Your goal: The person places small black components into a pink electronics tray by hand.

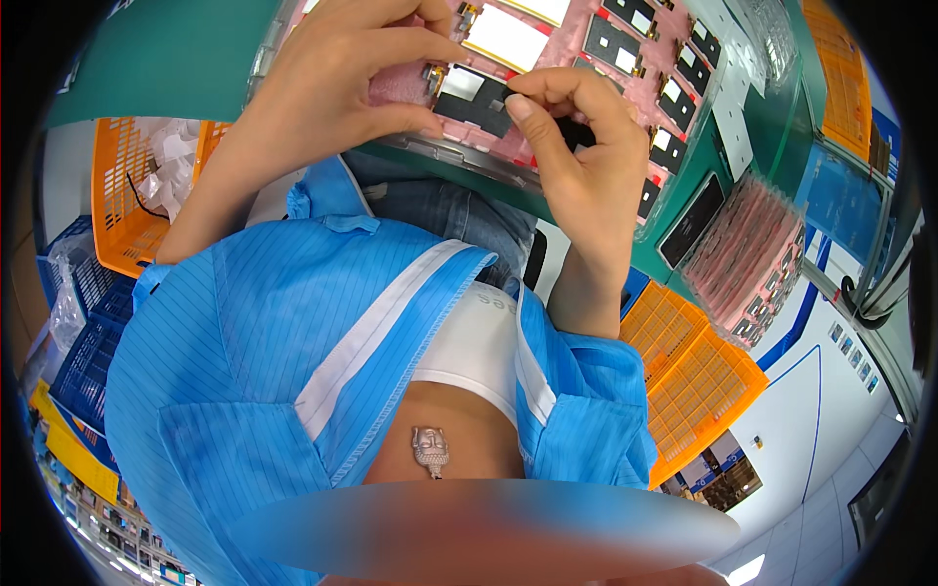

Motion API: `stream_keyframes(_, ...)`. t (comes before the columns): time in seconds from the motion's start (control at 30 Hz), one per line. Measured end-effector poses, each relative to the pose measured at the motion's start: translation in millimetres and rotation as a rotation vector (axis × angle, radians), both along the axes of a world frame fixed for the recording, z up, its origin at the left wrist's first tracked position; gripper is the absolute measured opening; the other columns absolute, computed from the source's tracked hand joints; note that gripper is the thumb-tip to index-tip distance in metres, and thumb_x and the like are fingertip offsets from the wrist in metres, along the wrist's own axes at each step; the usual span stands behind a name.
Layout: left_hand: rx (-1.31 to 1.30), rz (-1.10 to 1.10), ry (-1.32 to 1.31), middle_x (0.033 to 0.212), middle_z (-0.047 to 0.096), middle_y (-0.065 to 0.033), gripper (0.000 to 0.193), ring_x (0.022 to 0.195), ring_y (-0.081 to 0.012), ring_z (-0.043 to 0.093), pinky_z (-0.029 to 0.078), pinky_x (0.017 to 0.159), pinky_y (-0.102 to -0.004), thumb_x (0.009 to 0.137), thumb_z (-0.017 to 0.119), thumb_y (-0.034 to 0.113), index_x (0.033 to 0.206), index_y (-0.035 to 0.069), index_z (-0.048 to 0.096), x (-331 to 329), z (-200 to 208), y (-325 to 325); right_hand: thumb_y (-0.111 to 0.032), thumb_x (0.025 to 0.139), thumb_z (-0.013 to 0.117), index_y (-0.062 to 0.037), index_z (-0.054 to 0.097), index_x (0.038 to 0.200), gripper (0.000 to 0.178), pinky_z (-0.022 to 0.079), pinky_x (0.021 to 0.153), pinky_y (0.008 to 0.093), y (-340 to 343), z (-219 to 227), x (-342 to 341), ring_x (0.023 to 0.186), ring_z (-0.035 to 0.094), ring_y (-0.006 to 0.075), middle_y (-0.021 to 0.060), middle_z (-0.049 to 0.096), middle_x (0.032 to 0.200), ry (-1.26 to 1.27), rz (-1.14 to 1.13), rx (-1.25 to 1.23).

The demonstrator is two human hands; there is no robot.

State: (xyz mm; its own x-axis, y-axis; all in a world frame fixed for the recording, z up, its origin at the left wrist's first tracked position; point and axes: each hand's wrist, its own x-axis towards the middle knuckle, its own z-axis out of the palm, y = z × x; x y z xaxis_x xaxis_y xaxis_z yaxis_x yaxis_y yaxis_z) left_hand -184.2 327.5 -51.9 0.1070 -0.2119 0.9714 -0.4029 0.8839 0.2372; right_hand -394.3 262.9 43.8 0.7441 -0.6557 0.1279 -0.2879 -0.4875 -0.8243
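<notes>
A small black flat panel (471, 113) with a white patch and a gold ribbon end lies tilted in a clear tray lined with pink foam (401, 86). My right hand (594, 146) pinches the panel's right corner between thumb and forefinger. Over its left end, my left hand (337, 83) has thumb and forefinger apart, with foam showing between them; the fingertips come close to the panel's edges, and whether they touch cannot be told. Above it sits a larger white-faced panel (506, 39) with a gold rim. Several similar black panels (613, 46) fill the tray's right side.
The tray rests on a green tabletop (176, 59). To its right are a dark phone-like slab (692, 221) and a stack of pink-lined trays (747, 262). Orange crates (684, 376) stand below the table's edge, another orange crate (115, 220) at left, near blue baskets (93, 356).
</notes>
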Motion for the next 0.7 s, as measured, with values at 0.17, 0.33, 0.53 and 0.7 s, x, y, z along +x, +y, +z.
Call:
stream_keyframes(0.17, -0.007, -0.009, 0.004, 0.109, 0.062, -0.0078, 0.049, 0.101, -0.0278, 0.056, 0.046, 0.088, -0.0383, 0.068, 0.091, 0.029, 0.107, 0.004, 0.074, -0.5, -1.5, -1.2, -0.013, 0.084, 0.078, -0.0128, 0.076, 0.094, 0.010, 0.034, 0.085, 0.0345, -0.9, -2.5, 0.0, 0.078, 0.059, 0.0153, -0.0027, 0.070, 0.078, 0.002, 0.001, -0.029)
stream_keyframes(0.33, 0.009, -0.061, 0.072, 0.110, 0.063, -0.0081, 0.048, 0.102, -0.0280, 0.056, 0.047, 0.089, -0.0383, 0.067, 0.091, 0.027, 0.106, 0.004, 0.075, -3.1, 0.0, 1.0, -0.012, 0.084, 0.078, -0.0130, 0.076, 0.095, 0.012, 0.033, 0.086, 0.0350, -0.7, -3.2, 0.7, 0.080, 0.059, 0.0153, -0.0032, 0.071, 0.080, 0.011, 0.008, -0.063)
stream_keyframes(0.53, 0.015, -0.086, 0.084, 0.110, 0.063, -0.0079, 0.047, 0.103, -0.0279, 0.056, 0.047, 0.090, -0.0379, 0.067, 0.092, 0.025, 0.107, 0.005, 0.075, -4.1, 0.3, 0.6, -0.013, 0.083, 0.079, -0.0133, 0.075, 0.095, 0.013, 0.033, 0.085, 0.0359, -1.5, -3.8, 1.4, 0.081, 0.058, 0.0160, -0.0035, 0.072, 0.081, 0.012, 0.019, -0.120)
stream_keyframes(0.7, 0.027, -0.101, 0.089, 0.110, 0.063, -0.0071, 0.047, 0.103, -0.0275, 0.057, 0.047, 0.090, -0.0377, 0.066, 0.092, 0.025, 0.107, 0.006, 0.076, -4.0, 1.2, 1.1, -0.012, 0.083, 0.079, -0.0135, 0.075, 0.095, 0.013, 0.033, 0.084, 0.0364, -2.3, -4.7, 1.9, 0.081, 0.058, 0.0164, -0.0038, 0.071, 0.080, 0.027, 0.032, -0.173)
